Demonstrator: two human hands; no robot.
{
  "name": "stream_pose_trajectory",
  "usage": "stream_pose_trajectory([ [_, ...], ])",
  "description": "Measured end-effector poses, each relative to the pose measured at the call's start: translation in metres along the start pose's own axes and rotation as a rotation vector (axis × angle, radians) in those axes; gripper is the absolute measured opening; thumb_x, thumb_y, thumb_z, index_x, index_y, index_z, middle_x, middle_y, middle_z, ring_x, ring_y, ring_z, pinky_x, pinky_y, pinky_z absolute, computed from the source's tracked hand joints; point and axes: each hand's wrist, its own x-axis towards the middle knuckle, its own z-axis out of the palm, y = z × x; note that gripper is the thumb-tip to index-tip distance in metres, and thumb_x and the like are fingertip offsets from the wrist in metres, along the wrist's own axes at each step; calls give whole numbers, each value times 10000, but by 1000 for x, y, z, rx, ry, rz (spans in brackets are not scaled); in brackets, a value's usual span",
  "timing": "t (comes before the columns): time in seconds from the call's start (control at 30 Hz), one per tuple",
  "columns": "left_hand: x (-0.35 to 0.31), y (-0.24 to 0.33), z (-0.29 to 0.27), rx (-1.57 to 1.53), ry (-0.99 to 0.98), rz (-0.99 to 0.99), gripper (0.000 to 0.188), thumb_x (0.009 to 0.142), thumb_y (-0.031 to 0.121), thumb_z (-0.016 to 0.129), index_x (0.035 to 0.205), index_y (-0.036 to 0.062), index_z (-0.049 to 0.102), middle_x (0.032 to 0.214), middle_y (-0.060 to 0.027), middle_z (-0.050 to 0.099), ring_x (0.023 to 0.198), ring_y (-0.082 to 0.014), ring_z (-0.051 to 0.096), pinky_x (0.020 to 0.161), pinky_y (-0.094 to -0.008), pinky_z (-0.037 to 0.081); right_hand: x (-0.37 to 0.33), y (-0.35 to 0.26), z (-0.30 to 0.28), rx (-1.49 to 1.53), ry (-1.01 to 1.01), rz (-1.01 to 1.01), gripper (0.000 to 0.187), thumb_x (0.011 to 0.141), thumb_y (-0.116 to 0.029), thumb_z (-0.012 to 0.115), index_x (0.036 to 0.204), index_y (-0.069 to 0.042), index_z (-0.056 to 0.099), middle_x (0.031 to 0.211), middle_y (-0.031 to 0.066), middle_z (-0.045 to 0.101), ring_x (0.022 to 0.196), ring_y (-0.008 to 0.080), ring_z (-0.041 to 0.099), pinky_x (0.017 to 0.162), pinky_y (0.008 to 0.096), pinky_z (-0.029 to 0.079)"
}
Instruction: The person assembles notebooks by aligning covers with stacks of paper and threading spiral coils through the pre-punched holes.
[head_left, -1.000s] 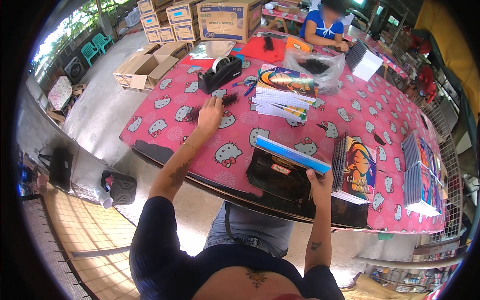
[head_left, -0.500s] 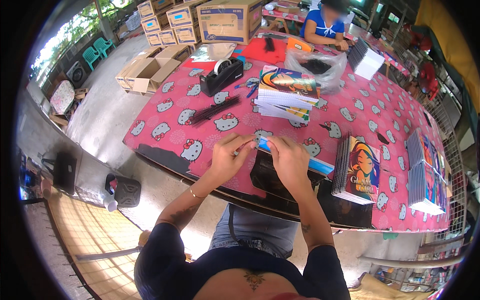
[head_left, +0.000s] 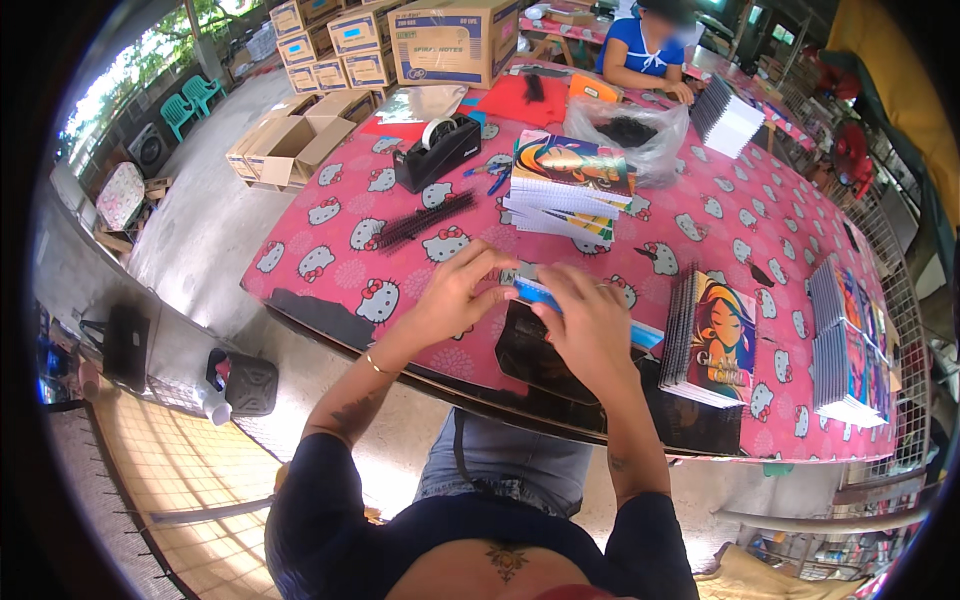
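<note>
A notebook with a blue and white edge (head_left: 647, 334) lies at the table's near side, partly hidden under my right hand (head_left: 588, 325). That hand is closed over the blue edge, thumb on the near side and fingers on the far side. My left hand (head_left: 468, 292) is at the notebook's left end, thumb and forefinger curled toward each other. Whatever is between those fingertips is too small to make out. Just below the notebook sits a black block-like stand (head_left: 545, 357). Beyond my hands is a stack of notebooks (head_left: 570, 185) with colourful illustrated covers.
Loose black spiral coils (head_left: 425, 220) lie left of the stack, near a black tape dispenser (head_left: 437, 153) and blue pens (head_left: 490, 172). Spiral-bound notebooks (head_left: 722, 335) stand to the right. A plastic bag (head_left: 660, 150) holds black coils. A person in blue (head_left: 645, 55) sits across.
My left hand's fingers have lifted and loosened slightly at the notebook's end. My right hand's fingers have shifted a little along the blue edge. The view has moved slightly.
</note>
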Motion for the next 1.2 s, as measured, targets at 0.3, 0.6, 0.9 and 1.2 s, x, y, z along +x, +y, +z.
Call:
stream_pose_trajectory([
  [0.3, 23, 22, 5, 597, -264, 57, 682, 921, 508, 613, 1371, 4, 528, 1379, -210, 523, 1254, -375, 519, 990, -545, 421, -9, 11, -10, 3, -187, 212, 145, 925, -152, 652, 1047, -97, 710, 929, 108, 719, 772, 340, 685, 660, 440, 515],
  [0.6, -19, 24, 42, 799, -118, 46, 915, 897, 625, 552, 1502, -41, 387, 1594, -238, 342, 1488, -384, 318, 1161, -667, 163, -14, 9, -21, -27, -219, 133, 241, 897, -162, 655, 1132, -126, 695, 895, 79, 702, 772, 305, 688, 697, 431, 510],
  [0.9, -18, 40, 35, 779, -288, 125, 872, 877, 553, 642, 1483, -30, 411, 1567, -229, 390, 1481, -375, 335, 1169, -617, 231, -37, 21, -43, -69, -220, 161, 273, 893, -113, 665, 1163, -127, 698, 949, 80, 731, 825, 286, 692, 796, 430, 487],
  [1.2, -44, 51, 47, 622, -566, 249, 807, 956, 524, 547, 1499, -48, 374, 1559, -266, 369, 1467, -433, 317, 1188, -611, 199, -42, 24, -51, -10, -225, 156, 258, 891, -125, 672, 1145, -140, 711, 918, 81, 725, 815, 281, 687, 804, 422, 469],
])
